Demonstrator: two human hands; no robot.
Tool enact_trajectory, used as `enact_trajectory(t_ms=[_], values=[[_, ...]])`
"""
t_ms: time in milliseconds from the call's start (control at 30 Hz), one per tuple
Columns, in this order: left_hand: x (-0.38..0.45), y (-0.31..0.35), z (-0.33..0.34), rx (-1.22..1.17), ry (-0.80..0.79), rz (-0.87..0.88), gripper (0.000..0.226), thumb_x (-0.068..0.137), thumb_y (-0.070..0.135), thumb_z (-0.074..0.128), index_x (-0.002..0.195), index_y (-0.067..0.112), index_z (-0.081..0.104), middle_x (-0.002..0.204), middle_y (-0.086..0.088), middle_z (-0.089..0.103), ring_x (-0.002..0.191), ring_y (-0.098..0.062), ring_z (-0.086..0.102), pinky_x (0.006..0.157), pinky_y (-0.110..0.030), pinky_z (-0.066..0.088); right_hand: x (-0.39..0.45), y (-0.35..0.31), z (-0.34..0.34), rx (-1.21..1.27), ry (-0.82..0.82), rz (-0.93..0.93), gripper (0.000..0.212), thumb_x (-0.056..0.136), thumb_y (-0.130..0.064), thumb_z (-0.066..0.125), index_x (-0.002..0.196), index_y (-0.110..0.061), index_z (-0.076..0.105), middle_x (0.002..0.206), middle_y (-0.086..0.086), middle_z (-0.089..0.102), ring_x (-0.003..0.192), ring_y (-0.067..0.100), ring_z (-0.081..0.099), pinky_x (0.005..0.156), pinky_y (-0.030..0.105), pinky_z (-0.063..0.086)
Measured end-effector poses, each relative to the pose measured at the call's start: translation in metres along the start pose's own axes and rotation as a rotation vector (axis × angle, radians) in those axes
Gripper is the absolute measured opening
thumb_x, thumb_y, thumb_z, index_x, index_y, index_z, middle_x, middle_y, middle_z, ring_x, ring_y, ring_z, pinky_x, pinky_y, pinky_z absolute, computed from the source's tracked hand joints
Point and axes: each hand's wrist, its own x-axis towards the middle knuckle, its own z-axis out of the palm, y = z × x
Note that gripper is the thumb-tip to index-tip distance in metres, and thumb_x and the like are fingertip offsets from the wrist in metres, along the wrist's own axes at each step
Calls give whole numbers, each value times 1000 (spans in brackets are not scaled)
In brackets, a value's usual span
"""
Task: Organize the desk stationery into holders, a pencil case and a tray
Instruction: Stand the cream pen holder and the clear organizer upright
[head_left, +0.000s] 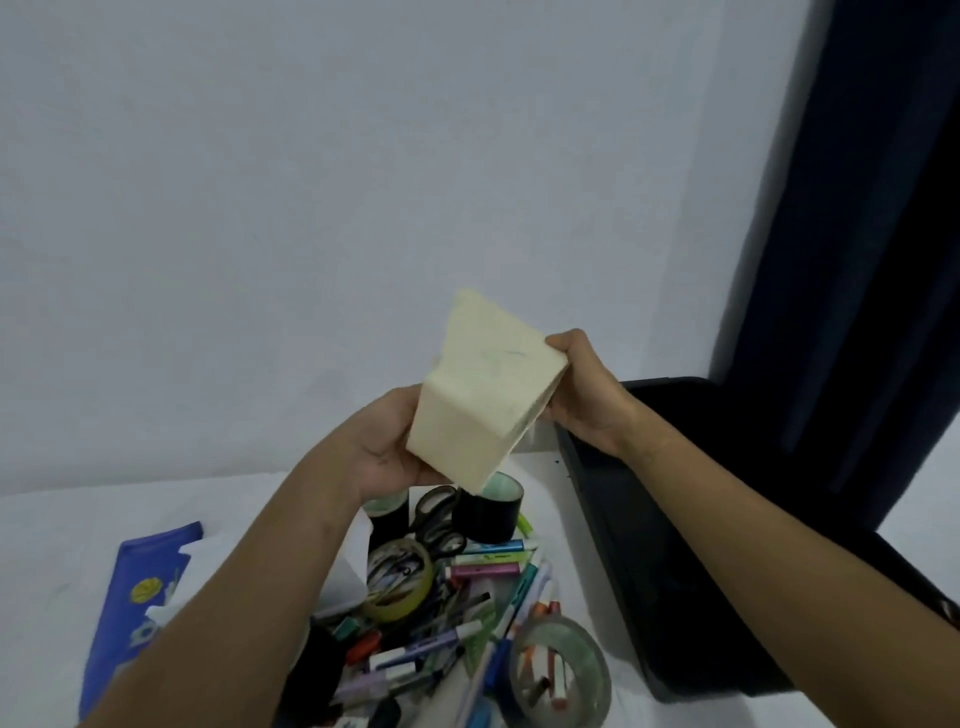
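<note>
Both hands hold a thick cream block of note paper up above the desk. My left hand grips its lower left end and my right hand pinches its upper right edge, so the block bends and fans. Below it lies a heap of markers and pens, black-handled scissors, a yellowish tape roll and a clear tape roll. Two dark cylindrical holders stand behind the heap. A blue pencil case lies at the left.
A black tray lies along the right side of the white desk, under my right forearm. A pale wall fills the background and a dark curtain hangs at the right.
</note>
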Motion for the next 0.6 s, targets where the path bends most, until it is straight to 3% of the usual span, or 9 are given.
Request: enact_trajectory(t_ms=[100,200,300,367,467,533,600], values=[[12,7,4,89,120,33,17,91,21,54,99,11,65,78,-7,70,71,-22,66,65,-37,57,16,7,-9,-74,32,-26,44,84,-52,42,105,-19,61,104,5,60,102,19,56,96,39,46],[25,15,9,154,342,118,18,90,12,52,100,5,64,85,-11,69,74,-27,67,55,-38,58,27,25,-12,-255,173,14,48,90,-58,40,120,-25,57,117,3,63,104,22,63,94,43,51],[45,12,11,346,534,250,18,87,9,48,83,6,65,83,-14,67,73,-30,66,59,-43,60,33,40,-8,-282,269,89,48,93,-55,41,129,-23,48,125,5,56,102,24,62,89,44,54],[61,2,10,556,647,392,22,89,12,46,78,12,65,76,-9,64,71,-28,63,58,-34,56,34,42,-7,-195,244,82,52,91,-61,41,133,-30,43,130,0,49,108,22,58,89,45,54],[86,-17,12,691,713,542,26,95,16,43,95,17,69,76,-2,62,71,-20,56,56,-26,40,40,43,-12,-294,81,70,69,77,-78,46,135,-42,38,135,-9,44,112,20,55,82,40,57],[104,-27,13,637,703,562,29,97,21,43,111,20,68,87,1,65,82,-19,60,67,-26,42,46,50,-19,-483,69,46,80,75,-68,62,142,-46,25,129,-1,51,99,20,64,69,33,59],[121,-35,12,595,607,539,32,97,25,44,121,26,64,98,4,68,93,-18,63,76,-29,48,54,56,-25,-594,158,-36,72,84,-37,65,143,-44,24,116,7,59,90,19,66,63,33,60]])
